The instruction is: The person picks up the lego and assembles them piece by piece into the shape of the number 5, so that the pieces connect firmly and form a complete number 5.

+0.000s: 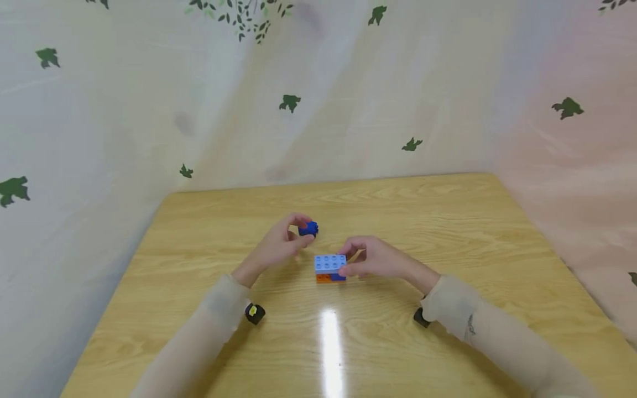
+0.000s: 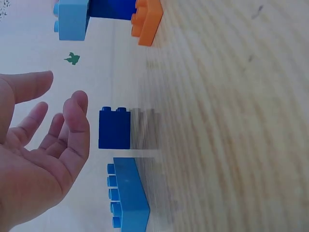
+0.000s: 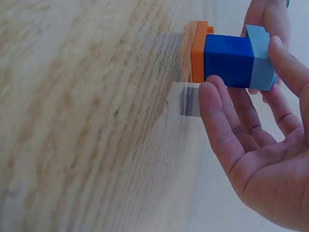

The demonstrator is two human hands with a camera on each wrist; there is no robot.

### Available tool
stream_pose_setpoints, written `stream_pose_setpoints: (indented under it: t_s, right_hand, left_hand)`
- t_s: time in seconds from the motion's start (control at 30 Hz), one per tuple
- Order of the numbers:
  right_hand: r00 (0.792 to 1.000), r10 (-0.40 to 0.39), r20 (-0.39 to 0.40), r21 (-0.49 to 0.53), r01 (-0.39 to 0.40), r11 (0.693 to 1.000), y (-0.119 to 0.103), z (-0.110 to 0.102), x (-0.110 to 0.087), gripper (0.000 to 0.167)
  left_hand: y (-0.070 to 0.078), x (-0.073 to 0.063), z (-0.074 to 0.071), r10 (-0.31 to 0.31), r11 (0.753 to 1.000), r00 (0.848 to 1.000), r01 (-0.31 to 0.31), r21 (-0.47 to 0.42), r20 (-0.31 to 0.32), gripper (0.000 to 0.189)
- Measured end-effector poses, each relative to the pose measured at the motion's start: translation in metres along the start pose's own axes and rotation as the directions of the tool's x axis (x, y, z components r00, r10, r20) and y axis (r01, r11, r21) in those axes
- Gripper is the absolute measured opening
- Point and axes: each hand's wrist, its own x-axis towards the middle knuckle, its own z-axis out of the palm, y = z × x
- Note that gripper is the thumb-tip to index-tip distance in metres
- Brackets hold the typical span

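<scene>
- The left hand (image 1: 276,243) reaches forward from the lower left, its palm turned inward and its thumb nearer the wearer than its fingers. The fingers are softly bent, and the left wrist view shows a moderate gap between thumb and fingertips, with nothing gripped.
- Just beyond those fingertips, a dark blue brick (image 2: 114,128) stands on the tabletop (image 1: 423,215), studs up and apart from the hand.
- A longer, lighter blue brick (image 2: 133,198) sits beside it; this one shows clearly only in the left wrist view.
- The right hand (image 1: 375,257) comes in from the lower right, its wrist angled toward the middle. It pinches the right end of a brick stack (image 1: 325,263), thumb on the near side, index finger on the far side; the remaining fingers are loosely curved below.
- The stack stands on the tabletop near the centre, closer to the wearer than the dark blue brick. From the bottom, it has an orange brick (image 3: 198,53), a blue brick (image 3: 228,60) and a light blue eight-stud brick on top.
- Both forearms, in pale sleeves (image 1: 465,309), slant inward.
</scene>
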Motion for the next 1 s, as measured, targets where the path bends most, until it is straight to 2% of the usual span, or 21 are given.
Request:
stream_pose_setpoints:
  t_s: [0.1,0.2,0.53,0.7,1.0]
  right_hand:
    - [1.0,0.008,0.004,-0.001,-0.008,1.0,0.0,0.001,0.002,0.034]
    - [1.0,0.014,0.004,0.002,-0.014,1.0,-0.001,0.0,0.0,0.033]
    - [1.0,0.014,0.004,0.014,-0.014,1.0,-0.001,-0.001,-0.002,0.032]
    - [1.0,-0.011,0.012,0.004,0.011,1.0,-0.002,0.0,0.0,0.03]
    - [1.0,-0.01,0.004,-0.008,0.01,1.0,-0.003,0.001,-0.001,0.029]
  left_hand:
    - [-0.001,0.006,-0.003,-0.014,0.999,0.998,0.016,0.035,-0.055,0.048]
    - [0.0,0.013,-0.004,-0.035,0.998,0.997,0.039,0.057,-0.068,0.052]
    - [0.002,0.024,-0.003,-0.086,0.993,0.996,0.088,0.084,-0.024,0.07]
    - [-0.002,0.03,-0.004,-0.1,0.99,0.995,0.099,0.105,0.002,0.073]
    - [-0.005,0.032,0.0,-0.107,0.989,0.994,0.103,0.103,0.028,0.076]
